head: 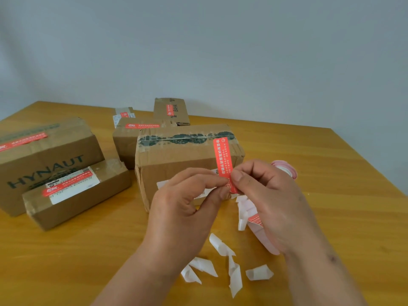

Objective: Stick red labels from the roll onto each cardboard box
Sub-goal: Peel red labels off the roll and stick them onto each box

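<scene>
I hold one red label [223,161] upright between both hands: my left hand [187,208] pinches its lower end from the 9 o'clock side, my right hand [271,199] pinches it from 3 o'clock, thumb on the face. So each grip is narrow, closed on the label. It stands in front of the near box [176,164], at its right end, and I judge it is peeled but not yet pressed down; whether any part already touches the cardboard I cannot tell.

I count six boxes on the counter [331,195]. Five already carry a red label:
- the big box [44,155] at 9 o'clock
- the long box [77,195] just in front of it
- the middle box [130,142] behind the near one
- the far box [172,111] at 12 o'clock
- a small one [123,113] at 11 o'clock, partly hidden

By my reckoning the near box is the last one left, so the job looks nearly finished.

The roll [286,171] lies at 2 o'clock beyond my right hand, its strip [258,230] trailing under that wrist. Five curled white backing scraps [220,246] lie loose on the counter at 6 o'clock, one for each label stuck.
</scene>
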A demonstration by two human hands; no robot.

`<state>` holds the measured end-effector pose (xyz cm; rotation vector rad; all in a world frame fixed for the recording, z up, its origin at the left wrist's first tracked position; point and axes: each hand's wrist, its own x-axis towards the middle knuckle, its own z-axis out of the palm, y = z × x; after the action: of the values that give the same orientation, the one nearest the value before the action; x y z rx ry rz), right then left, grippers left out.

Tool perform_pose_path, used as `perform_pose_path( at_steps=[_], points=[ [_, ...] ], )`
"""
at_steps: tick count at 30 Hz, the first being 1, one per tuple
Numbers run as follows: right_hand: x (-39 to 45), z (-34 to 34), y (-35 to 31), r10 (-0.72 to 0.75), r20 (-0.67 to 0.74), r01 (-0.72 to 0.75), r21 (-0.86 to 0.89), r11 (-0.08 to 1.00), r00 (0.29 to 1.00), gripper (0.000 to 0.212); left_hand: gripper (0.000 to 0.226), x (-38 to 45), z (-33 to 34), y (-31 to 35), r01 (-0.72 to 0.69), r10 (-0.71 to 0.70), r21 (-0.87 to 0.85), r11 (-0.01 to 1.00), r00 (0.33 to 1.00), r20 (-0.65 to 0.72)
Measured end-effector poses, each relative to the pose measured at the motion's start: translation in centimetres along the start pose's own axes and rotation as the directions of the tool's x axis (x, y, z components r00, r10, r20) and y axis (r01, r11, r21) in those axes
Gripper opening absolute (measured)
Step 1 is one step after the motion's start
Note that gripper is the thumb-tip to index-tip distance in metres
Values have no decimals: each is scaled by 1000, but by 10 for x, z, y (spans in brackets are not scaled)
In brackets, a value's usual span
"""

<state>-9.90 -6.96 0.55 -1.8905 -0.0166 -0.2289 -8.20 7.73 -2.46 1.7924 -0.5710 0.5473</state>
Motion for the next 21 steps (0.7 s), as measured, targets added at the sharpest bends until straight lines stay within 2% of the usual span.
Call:
perform_pose_path(
  at_steps=[4,6,9,11,15,18,21],
  points=[
    [0,-4,-2,-1,-114,-13,-124,992,993,22,27,-2,-8,7,156,-132,-190,969,982,135],
    [1,-9,-4,-2,-139,-17,-136,991,990,21,37,-3,-10,9,204,-177,-256,945,976,123],
    [-1,-14,-10,-32,28,37,-215,976,999,19,42,5,-13,13,319,-313,-299,899,947,69],
    [-3,-14,-12,-46,146,82,-246,966,988,15,43,13,-14,15,393,-384,-291,872,919,90],
    [-4,-12,-13,-15,254,83,-258,963,967,5,8,17,-18,14,419,-428,-387,821,901,66],
    [-2,-13,-8,67,203,-12,-263,965,977,9,10,14,-19,9,424,-447,-350,835,894,16],
    [3,-12,-3,32,16,-25,-340,940,999,24,11,14,-21,6,407,-433,-321,855,901,-12]
  ],
)
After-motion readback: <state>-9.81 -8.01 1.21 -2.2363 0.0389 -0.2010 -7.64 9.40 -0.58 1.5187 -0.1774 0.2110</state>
